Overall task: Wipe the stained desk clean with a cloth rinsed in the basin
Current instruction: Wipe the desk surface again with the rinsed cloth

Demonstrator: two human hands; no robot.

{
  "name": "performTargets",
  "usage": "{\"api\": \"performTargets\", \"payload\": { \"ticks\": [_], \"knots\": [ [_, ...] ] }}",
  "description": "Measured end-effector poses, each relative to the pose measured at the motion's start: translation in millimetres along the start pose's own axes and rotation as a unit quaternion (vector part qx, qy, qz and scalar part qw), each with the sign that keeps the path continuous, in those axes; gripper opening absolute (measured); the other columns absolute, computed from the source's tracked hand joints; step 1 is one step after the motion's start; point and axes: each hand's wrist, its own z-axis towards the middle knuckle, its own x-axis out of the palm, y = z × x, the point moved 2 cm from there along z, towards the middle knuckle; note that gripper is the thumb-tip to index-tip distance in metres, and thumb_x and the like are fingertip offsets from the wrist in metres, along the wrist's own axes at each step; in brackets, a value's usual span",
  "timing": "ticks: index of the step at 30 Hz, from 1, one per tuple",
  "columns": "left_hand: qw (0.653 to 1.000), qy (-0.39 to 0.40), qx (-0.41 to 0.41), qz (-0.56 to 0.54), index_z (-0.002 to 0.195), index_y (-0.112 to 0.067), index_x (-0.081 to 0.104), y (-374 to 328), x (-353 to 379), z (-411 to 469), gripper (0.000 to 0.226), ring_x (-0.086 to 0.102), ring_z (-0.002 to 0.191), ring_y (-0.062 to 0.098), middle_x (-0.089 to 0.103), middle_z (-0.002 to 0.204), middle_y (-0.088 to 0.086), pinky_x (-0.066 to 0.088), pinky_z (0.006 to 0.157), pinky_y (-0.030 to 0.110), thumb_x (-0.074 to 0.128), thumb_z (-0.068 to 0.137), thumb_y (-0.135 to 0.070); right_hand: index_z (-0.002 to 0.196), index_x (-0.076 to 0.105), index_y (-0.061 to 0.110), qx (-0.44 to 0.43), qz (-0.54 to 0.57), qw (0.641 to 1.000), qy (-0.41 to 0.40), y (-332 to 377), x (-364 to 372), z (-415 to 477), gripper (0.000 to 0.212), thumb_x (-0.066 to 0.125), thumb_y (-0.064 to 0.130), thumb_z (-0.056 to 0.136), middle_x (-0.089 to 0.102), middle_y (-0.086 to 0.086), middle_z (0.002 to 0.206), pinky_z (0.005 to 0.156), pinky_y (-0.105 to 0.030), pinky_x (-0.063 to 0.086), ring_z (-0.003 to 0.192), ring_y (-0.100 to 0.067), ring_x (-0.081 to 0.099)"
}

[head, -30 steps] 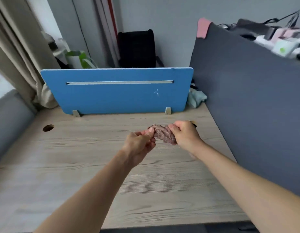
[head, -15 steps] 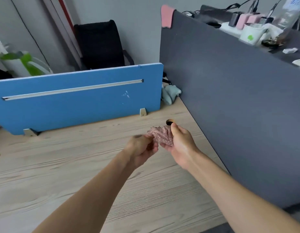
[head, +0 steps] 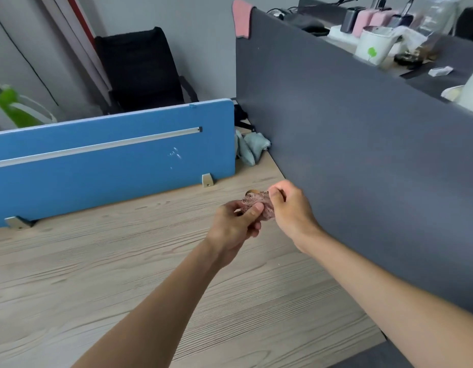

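Note:
A small bunched brownish-pink cloth (head: 257,201) hangs between my two hands, just above the wooden desk (head: 97,266). My left hand (head: 234,229) pinches its near end with thumb and curled fingers. My right hand (head: 291,211) grips its far end, fingers curled round it. Most of the cloth is hidden inside the hands. Faint marks show on the desk near the blue screen. No basin is in view.
A blue screen (head: 110,160) stands along the desk's back edge. A tall grey partition (head: 362,155) closes the right side, with a pink cloth (head: 242,18) over its top corner. A pale green cloth (head: 252,147) lies in the back corner. A black chair (head: 140,67) stands behind.
My view has swung to the right, so the blue screen sits further left. Both hands still hold the cloth and have shifted their grip, bunching it smaller.

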Motion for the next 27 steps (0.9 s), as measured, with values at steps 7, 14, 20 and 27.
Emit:
{"api": "performTargets", "payload": {
  "ticks": [7,14,20,27],
  "knots": [
    [0.97,-0.038,-0.199,-0.131,0.102,0.001,0.059,7,16,8,0.014,0.052,0.058,0.015,0.057,0.083,0.014,0.05,0.045,0.023,0.046,0.102,-0.003,0.087,0.054,0.011,0.207,0.264,0.939,-0.073,-23,-24,40,0.025,0.04,0.027,0.101,0.068,-0.019,0.1,0.093,-0.056,0.054,0.089,-0.029,0.063],
    [0.989,0.12,-0.028,0.082,0.128,-0.014,0.061,-8,40,8,0.037,0.061,0.108,0.018,0.069,0.117,0.006,0.046,0.097,0.039,0.057,0.092,-0.019,0.098,0.057,0.007,0.225,0.285,0.929,0.073,-19,-32,19,0.012,0.047,0.01,0.105,0.067,-0.016,0.088,0.079,-0.041,0.052,0.077,-0.025,0.062],
    [0.998,0.021,0.01,0.06,0.091,-0.001,0.063,-3,37,13,0.013,0.058,0.081,0.032,0.063,0.088,0.021,0.05,0.074,0.042,0.065,0.095,-0.014,0.095,0.06,0.019,0.095,0.125,0.978,0.139,-22,-47,17,0.008,0.066,0.014,0.095,0.071,-0.019,0.101,0.083,-0.05,0.06,0.092,-0.033,0.071],
    [0.995,0.019,-0.046,-0.089,0.116,-0.002,0.055,4,42,19,0.021,0.064,0.092,0.032,0.064,0.101,0.021,0.052,0.094,0.054,0.051,0.104,-0.018,0.113,0.055,0.006,0.052,0.068,0.983,0.162,-24,-49,20,0.016,0.061,0.006,0.098,0.067,-0.013,0.088,0.055,-0.022,0.052,0.063,-0.014,0.062]
  ]
}}
